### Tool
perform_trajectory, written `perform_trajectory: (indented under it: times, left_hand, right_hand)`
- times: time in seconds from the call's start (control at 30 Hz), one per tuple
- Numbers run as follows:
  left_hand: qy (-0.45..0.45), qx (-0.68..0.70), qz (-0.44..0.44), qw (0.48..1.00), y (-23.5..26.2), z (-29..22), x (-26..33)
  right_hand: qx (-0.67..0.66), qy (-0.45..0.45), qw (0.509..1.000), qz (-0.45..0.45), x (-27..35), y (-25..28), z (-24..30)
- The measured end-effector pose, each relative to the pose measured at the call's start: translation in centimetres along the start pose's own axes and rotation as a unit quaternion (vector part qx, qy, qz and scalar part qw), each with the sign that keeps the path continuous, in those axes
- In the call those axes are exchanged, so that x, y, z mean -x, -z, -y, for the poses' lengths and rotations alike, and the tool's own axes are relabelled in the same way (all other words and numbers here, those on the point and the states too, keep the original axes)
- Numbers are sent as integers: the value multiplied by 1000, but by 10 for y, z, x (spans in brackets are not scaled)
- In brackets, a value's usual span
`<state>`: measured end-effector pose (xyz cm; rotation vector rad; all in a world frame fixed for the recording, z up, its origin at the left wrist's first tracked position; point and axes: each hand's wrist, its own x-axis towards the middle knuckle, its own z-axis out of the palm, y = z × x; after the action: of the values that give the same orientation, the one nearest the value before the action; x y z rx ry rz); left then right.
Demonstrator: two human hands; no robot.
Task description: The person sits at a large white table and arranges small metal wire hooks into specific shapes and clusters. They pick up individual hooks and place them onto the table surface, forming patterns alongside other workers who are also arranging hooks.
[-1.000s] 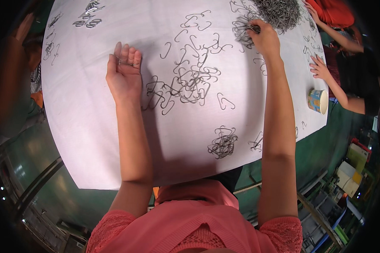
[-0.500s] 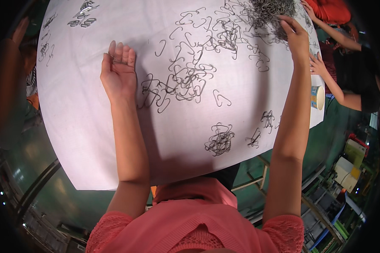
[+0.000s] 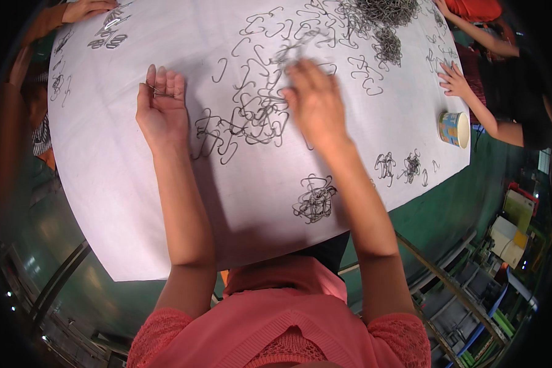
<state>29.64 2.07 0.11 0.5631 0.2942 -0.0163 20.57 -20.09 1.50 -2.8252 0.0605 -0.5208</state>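
My left hand (image 3: 162, 116) is turned palm up over the white table surface, fingers curled. A thin wire hook (image 3: 156, 91) is pinched between its thumb and fingers. My right hand (image 3: 318, 104) reaches palm down over loose S-shaped metal hooks (image 3: 251, 113) in the middle. Motion smears its fingers, and some hooks (image 3: 300, 49) just beyond the fingertips are blurred too. Whether it grips any cannot be made out. A dense heap of hooks (image 3: 389, 11) lies at the far right. A smaller tangled clump (image 3: 314, 201) sits near the front edge.
Small hook clusters (image 3: 412, 165) lie front right, near a paper cup (image 3: 452, 129) on its side. A co-worker's hand (image 3: 455, 81) rests on the right edge. Another person's hand (image 3: 91, 8) is at the far left, near grouped metal pieces (image 3: 109, 34).
My right hand has moved left and nearer, from the far-right heap to the middle hooks. My left hand stays palm up with its hook. A person's hand has appeared at the far left.
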Motion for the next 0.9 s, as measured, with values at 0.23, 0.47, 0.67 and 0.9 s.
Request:
perform_trajectory:
  times: [0.23, 0.47, 0.67, 0.9]
  left_hand:
    - [-1, -1, 3, 1000, -6, 3, 2]
    - [3, 9, 26, 1000, 0, 1, 0]
    - [10, 20, 30, 999, 3, 0, -1]
    - [5, 12, 34, 999, 2, 2, 0]
  right_hand:
    - [-46, -67, 995, -58, -28, 1, 0]
    - [-124, -15, 992, 6, -18, 9, -2]
    - [94, -219, 969, -63, 16, 27, -90]
    - [-110, -243, 963, -33, 45, 64, -35]
